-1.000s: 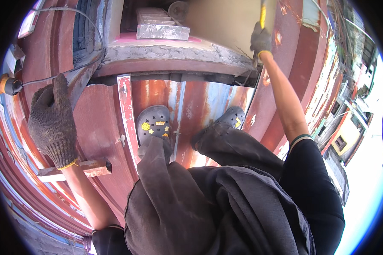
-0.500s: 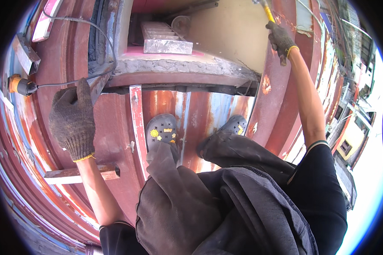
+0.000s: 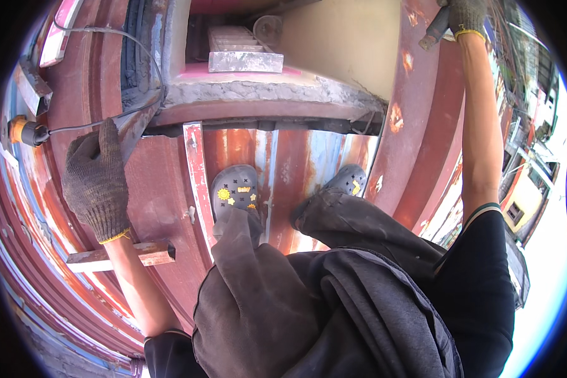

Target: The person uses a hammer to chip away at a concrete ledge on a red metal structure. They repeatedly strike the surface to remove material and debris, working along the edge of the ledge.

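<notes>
My left hand [image 3: 97,183], in a dark knitted glove with a yellow cuff, is beside a grey metal strip [image 3: 140,123] at the opening's left corner. One digit is stretched forward. The other fingers curl down out of sight, and whatever they hold is hidden. At the upper right edge my gloved right hand [image 3: 467,16] is closed round the dark handle of a hammer [image 3: 436,30]. The hammer's head is outside the picture. Below the right hand runs a reddish-brown metal sheet [image 3: 416,157] with rust spots.
I stand on rusty corrugated roofing [image 3: 290,164] before a rough cement sill [image 3: 252,91]; a white slatted object [image 3: 246,62] lies inside. A grey cable [image 3: 145,44] reaches an orange-black connector [image 3: 28,131]. A square metal tube [image 3: 123,255] lies near my left forearm. Buildings [image 3: 529,189] stand far right.
My right hand has moved up and right with the hammer, whose yellow shaft and head have left the picture. The left hand stays beside the metal strip; the view has shifted slightly.
</notes>
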Available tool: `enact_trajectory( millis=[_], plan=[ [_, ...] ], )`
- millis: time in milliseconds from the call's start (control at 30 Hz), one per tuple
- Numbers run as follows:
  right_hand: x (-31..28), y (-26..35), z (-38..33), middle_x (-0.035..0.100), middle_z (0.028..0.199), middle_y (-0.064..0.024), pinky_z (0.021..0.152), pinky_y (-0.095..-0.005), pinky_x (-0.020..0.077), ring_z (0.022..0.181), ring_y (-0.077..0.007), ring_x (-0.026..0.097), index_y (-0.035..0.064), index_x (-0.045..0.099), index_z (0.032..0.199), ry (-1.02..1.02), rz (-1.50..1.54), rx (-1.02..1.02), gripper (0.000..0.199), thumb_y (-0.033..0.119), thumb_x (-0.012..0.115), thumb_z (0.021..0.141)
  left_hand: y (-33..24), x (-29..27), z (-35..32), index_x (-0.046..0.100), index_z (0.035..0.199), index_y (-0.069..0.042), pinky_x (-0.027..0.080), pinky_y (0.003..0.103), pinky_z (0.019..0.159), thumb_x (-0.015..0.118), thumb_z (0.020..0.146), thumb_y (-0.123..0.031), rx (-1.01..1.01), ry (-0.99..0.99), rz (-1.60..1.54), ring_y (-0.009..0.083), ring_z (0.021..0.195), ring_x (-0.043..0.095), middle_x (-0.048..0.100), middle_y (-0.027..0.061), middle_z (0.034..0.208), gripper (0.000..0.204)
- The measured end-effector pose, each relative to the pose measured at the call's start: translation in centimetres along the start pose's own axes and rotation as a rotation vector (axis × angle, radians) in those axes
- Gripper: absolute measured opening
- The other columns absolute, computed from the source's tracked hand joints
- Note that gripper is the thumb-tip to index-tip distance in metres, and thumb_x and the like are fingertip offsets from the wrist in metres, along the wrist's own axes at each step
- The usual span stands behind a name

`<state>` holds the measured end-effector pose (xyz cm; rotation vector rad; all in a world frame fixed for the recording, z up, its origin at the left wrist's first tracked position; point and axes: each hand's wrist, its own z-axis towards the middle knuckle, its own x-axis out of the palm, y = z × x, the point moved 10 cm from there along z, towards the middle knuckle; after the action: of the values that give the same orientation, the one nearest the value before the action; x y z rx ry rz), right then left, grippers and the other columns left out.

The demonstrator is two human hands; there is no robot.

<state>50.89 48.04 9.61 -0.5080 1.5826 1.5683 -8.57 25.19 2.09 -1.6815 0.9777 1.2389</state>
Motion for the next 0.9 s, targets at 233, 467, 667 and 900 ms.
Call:
enact_trajectory(
  millis=[233, 467, 667, 900],
  plan=[
    [12.2, -13.4, -13.8, 0.062, 0.07, -0.0196, 0.054, -0.0409, 0.0527, 0.064, -0.0284, 0.069, -0.0065, 0.059, 0.099, 0.162, -0.216, 0.379, 0.055, 0.046, 0.043, 0.095, 0.3, -0.1, -0.3, 0.076, 0.098, -0.005, 0.053, 0.036, 0.076, 0.064, 0.09, -0.046, -0.017, 0.024, 0.046, 0.0237, 0.084, 0.071, 0.072, 0.0105, 0.093, 0.043],
    [20.1, -35.3, -32.4, 0.063, 0.078, -0.0097, 0.062, -0.0432, 0.0475, 0.065, -0.023, 0.06, 0.0038, 0.064, 0.094, 1.26, -0.755, 0.731, 0.04, 0.041, 0.051, 0.092, -0.3, 0.4, -0.1, 0.076, 0.096, -0.005, 0.054, 0.037, 0.076, 0.065, 0.089, -0.048, -0.04, 0.024, 0.007, 0.0239, 0.081, 0.072, 0.072, 0.0111, 0.09, 0.045],
    [16.5, -25.2, -19.1, 0.056, 0.07, -0.0127, 0.051, -0.0404, 0.0487, 0.056, -0.026, 0.06, -0.0019, 0.059, 0.096, 0.706, -0.442, 0.742, 0.048, 0.045, 0.046, 0.095, 0.3, 0.7, 0.0, 0.076, 0.098, -0.007, 0.055, 0.036, 0.075, 0.065, 0.089, -0.048, 0.018, 0.032, 0.024, 0.023, 0.082, 0.072, 0.072, 0.01, 0.091, 0.043],
    [15.7, -26.2, -24.9, 0.068, 0.094, -0.0285, 0.079, -0.0475, 0.0549, 0.091, -0.0434, 0.068, -0.0062, 0.061, 0.104, 0.393, -0.748, 0.456, 0.057, 0.044, 0.036, 0.097, 0.0, 0.6, 0.5, 0.077, 0.092, -0.006, 0.055, 0.036, 0.075, 0.068, 0.086, -0.048, -0.04, 0.029, 0.052, 0.024, 0.081, 0.072, 0.073, 0.0099, 0.092, 0.044]
  ],
)
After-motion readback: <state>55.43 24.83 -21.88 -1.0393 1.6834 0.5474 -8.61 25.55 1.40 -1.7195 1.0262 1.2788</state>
